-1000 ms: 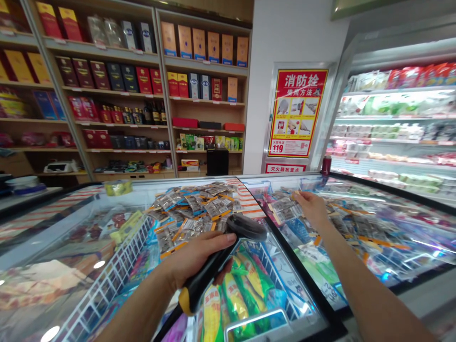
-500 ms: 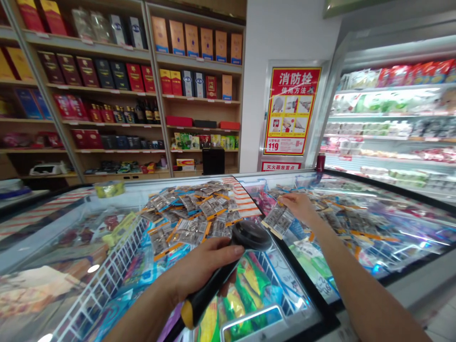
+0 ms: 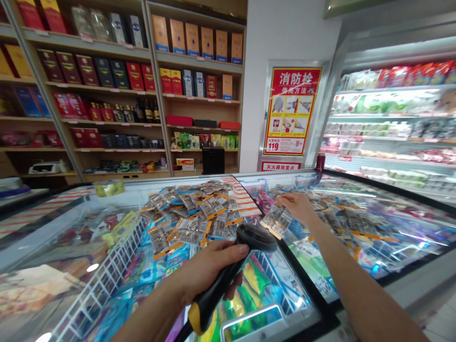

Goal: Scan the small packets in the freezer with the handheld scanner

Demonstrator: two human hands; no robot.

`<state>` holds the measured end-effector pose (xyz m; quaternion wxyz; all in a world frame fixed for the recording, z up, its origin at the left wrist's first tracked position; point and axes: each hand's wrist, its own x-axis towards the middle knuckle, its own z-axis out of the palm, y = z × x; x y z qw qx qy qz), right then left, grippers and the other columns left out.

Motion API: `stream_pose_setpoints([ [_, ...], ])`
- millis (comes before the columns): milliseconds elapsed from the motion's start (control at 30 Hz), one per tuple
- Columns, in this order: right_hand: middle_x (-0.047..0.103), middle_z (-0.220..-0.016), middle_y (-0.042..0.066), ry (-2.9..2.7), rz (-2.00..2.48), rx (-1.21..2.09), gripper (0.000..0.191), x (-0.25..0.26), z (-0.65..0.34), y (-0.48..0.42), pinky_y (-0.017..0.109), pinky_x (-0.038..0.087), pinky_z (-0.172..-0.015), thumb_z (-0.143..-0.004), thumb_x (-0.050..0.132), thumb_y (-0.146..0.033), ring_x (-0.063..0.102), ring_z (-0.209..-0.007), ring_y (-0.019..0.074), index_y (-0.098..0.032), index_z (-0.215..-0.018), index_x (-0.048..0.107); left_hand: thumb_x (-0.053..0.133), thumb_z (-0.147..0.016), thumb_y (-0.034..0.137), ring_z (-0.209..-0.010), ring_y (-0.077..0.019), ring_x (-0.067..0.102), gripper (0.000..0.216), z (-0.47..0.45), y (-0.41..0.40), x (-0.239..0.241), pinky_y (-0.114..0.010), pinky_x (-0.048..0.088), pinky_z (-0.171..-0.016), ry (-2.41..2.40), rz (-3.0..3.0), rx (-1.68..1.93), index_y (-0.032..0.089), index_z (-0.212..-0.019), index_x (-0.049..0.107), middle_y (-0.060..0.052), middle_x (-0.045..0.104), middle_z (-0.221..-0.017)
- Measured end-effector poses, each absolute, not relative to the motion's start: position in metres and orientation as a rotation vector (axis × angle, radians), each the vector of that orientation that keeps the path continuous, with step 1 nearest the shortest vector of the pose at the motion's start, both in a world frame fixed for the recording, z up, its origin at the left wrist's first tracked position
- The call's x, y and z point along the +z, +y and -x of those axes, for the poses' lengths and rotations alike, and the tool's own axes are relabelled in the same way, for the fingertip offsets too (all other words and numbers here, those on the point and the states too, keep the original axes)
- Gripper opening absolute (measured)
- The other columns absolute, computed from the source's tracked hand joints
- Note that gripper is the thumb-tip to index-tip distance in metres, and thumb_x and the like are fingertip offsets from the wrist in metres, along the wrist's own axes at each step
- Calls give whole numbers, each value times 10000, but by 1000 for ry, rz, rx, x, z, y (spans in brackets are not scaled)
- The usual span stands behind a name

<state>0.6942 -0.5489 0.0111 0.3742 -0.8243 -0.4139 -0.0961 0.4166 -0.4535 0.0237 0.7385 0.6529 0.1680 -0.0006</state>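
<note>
A black barcode scanner [image 3: 257,236] with a yellow band near its cable end is gripped in my left hand [image 3: 219,266], fingers wrapped around the handle. Its head points right, close to a small snack packet [image 3: 277,219] with grey printing. My right hand [image 3: 297,207] pinches that packet by its upper edge and holds it over the freezer's dark middle frame. Left of the packet, a heap of similar packets [image 3: 199,209] lies on the freezer's glass top. More packets [image 3: 342,216] are spread on the glass to the right, partly behind my right forearm.
Under the glass are a white wire basket [image 3: 103,280] and green-and-yellow corn packages [image 3: 245,294]. A roll of tape [image 3: 109,188] stands at the back left. Behind are shelves of boxes [image 3: 192,40], a red poster [image 3: 291,111] and a lit refrigerated display [image 3: 395,116].
My left hand has moved slightly right with the scanner, bringing its head nearer the packet. My right hand and the packet have barely shifted.
</note>
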Motion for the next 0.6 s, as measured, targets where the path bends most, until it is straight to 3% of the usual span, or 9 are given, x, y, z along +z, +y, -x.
stream_pose_setpoints([
  [333,673,-681,13,-1002,2102,-305,298,10,-699,-551,267,402,-636,-732,459,-386,589,-700,192,-201,-713,693,606,-644,523,-376,-88,498,381,-418,-455,24,-198,356,-382,431,-1427,14,165,-683,480,15,566,-515],
  [500,677,-696,60,-574,2127,-400,295,3,-732,-564,300,429,-642,-696,496,-383,604,-728,232,-178,-744,702,576,-669,540,-385,-79,489,394,-413,-436,31,-183,346,-386,473,-1441,179,155,-643,495,5,571,-516],
  [600,668,-686,100,-334,2054,-466,383,-8,-762,-576,316,441,-599,-702,475,-394,603,-675,241,-122,-862,692,573,-670,538,-379,-87,495,394,-413,-424,33,-185,349,-386,543,-1415,261,153,-629,501,1,577,-505],
])
